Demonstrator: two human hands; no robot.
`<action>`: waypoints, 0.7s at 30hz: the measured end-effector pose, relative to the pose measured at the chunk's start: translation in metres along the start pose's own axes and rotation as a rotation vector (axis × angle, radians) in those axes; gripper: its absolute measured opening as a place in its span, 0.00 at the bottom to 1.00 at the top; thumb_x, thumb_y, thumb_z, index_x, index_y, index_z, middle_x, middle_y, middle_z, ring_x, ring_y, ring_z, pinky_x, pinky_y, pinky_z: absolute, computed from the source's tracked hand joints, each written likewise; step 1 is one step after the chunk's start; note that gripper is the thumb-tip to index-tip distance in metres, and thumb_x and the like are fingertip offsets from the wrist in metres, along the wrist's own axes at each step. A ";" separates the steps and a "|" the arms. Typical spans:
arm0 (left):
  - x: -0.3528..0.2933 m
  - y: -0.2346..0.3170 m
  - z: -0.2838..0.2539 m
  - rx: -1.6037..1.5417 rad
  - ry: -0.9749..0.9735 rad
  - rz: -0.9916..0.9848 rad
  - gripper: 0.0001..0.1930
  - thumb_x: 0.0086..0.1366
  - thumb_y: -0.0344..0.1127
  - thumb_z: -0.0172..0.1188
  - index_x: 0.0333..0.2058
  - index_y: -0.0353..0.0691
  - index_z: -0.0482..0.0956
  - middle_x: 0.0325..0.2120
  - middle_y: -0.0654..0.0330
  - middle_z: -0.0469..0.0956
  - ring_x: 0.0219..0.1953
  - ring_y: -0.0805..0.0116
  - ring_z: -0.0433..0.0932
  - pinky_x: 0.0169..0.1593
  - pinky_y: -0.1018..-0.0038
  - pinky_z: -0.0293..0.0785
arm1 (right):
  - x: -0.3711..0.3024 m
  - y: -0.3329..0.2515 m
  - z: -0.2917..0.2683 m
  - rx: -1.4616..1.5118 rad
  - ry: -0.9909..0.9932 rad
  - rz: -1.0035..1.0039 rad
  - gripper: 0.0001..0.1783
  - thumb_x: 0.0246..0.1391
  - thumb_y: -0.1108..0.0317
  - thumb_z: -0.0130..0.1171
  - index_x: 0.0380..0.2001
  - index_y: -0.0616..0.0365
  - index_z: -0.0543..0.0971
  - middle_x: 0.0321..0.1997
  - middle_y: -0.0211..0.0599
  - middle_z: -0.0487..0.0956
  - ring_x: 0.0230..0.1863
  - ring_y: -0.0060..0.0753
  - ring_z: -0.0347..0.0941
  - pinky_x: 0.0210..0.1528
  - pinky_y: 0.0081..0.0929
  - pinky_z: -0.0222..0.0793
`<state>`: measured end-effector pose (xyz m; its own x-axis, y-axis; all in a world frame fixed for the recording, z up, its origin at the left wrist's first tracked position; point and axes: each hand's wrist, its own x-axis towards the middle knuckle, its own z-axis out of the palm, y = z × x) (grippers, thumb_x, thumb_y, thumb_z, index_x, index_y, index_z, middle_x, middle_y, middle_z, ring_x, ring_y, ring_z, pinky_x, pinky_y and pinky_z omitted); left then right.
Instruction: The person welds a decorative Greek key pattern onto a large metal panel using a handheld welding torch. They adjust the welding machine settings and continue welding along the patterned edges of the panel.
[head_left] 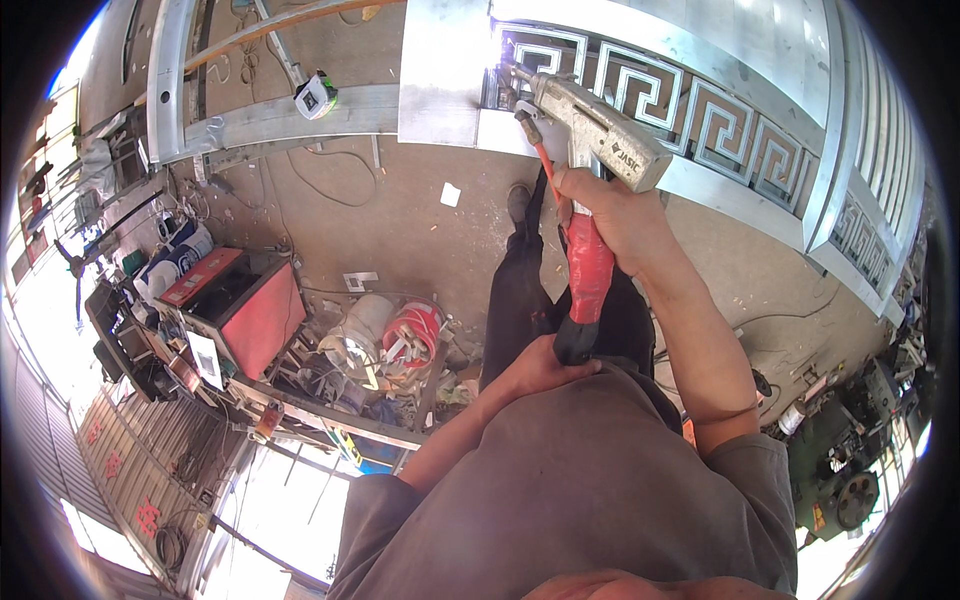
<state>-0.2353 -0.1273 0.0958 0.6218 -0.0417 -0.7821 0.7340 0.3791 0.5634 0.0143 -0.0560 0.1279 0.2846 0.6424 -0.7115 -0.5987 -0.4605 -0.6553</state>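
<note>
My right hand (625,215) is wrapped round the upper grip of a pale boxy welding gun (610,130), its thumb lying near a thin orange hose (543,160). Below that hand, the grip and cable run down in a red wrapping (588,265) to a black sleeve. Close to my belly, my left hand (550,368) is closed round this black sleeve (575,342); some of its fingers are hidden. The gun's nozzle points up and left at a metal panel with square spiral fretwork (640,90). Bright violet-white light glares at the tip, hiding the contact spot.
The panel adjoins a shiny metal sheet (440,90) and a long frame rail (270,122), where a small white-and-green item (316,97) lies. A red box-shaped cabinet (262,315), a white bucket (365,320) and a red bucket (412,330) stand left. Cables (345,190) trail over the floor.
</note>
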 end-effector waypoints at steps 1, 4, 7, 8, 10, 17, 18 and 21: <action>0.000 -0.001 0.000 -0.003 0.001 0.002 0.27 0.62 0.57 0.75 0.43 0.36 0.82 0.36 0.49 0.85 0.41 0.54 0.85 0.50 0.59 0.78 | -0.001 0.000 0.000 0.011 0.007 -0.004 0.11 0.60 0.68 0.65 0.43 0.62 0.80 0.27 0.33 0.81 0.26 0.24 0.77 0.27 0.27 0.74; 0.000 -0.005 0.003 -0.012 0.005 0.014 0.27 0.62 0.56 0.75 0.43 0.36 0.82 0.35 0.49 0.85 0.41 0.54 0.85 0.50 0.60 0.79 | -0.004 0.001 0.002 0.028 0.020 -0.011 0.08 0.61 0.68 0.66 0.40 0.61 0.83 0.27 0.33 0.81 0.25 0.24 0.77 0.27 0.26 0.74; -0.001 -0.008 0.006 -0.013 0.012 0.035 0.26 0.62 0.56 0.75 0.43 0.36 0.82 0.35 0.50 0.85 0.41 0.54 0.85 0.50 0.60 0.79 | -0.005 0.003 0.002 0.020 0.017 -0.012 0.08 0.61 0.69 0.66 0.40 0.62 0.83 0.27 0.33 0.81 0.25 0.24 0.77 0.27 0.26 0.75; -0.001 -0.009 0.006 -0.008 0.013 0.040 0.26 0.62 0.56 0.75 0.43 0.36 0.82 0.36 0.50 0.85 0.41 0.54 0.85 0.50 0.60 0.79 | -0.005 0.003 0.002 0.021 0.014 -0.015 0.08 0.61 0.69 0.66 0.40 0.62 0.83 0.27 0.33 0.81 0.26 0.24 0.77 0.27 0.26 0.75; -0.001 -0.009 0.006 -0.001 0.015 0.048 0.26 0.63 0.55 0.75 0.43 0.36 0.82 0.35 0.51 0.85 0.41 0.55 0.85 0.50 0.60 0.79 | -0.005 0.003 0.002 0.026 0.008 -0.011 0.08 0.61 0.69 0.66 0.40 0.62 0.82 0.28 0.33 0.81 0.26 0.24 0.78 0.27 0.26 0.75; -0.006 0.000 0.007 0.017 -0.034 -0.012 0.24 0.64 0.54 0.74 0.43 0.37 0.82 0.34 0.54 0.85 0.39 0.60 0.84 0.48 0.62 0.79 | -0.015 0.004 0.001 0.030 0.034 -0.037 0.13 0.60 0.71 0.67 0.46 0.63 0.81 0.31 0.34 0.82 0.27 0.24 0.79 0.28 0.27 0.77; -0.006 0.001 0.007 0.012 -0.037 -0.014 0.24 0.64 0.54 0.74 0.43 0.37 0.82 0.34 0.55 0.85 0.39 0.60 0.84 0.48 0.62 0.79 | -0.018 0.004 0.000 0.043 0.017 -0.079 0.14 0.59 0.71 0.68 0.47 0.63 0.80 0.32 0.34 0.82 0.27 0.24 0.79 0.28 0.27 0.77; -0.009 0.002 0.006 0.034 -0.045 -0.039 0.25 0.63 0.54 0.74 0.43 0.37 0.82 0.35 0.55 0.85 0.40 0.61 0.84 0.49 0.62 0.79 | -0.020 0.009 0.002 0.085 0.030 -0.044 0.11 0.60 0.70 0.68 0.43 0.63 0.82 0.30 0.34 0.81 0.26 0.25 0.79 0.27 0.28 0.77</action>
<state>-0.2379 -0.1320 0.1058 0.6039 -0.0975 -0.7911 0.7660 0.3452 0.5422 0.0015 -0.0718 0.1369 0.3339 0.6418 -0.6903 -0.6461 -0.3774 -0.6634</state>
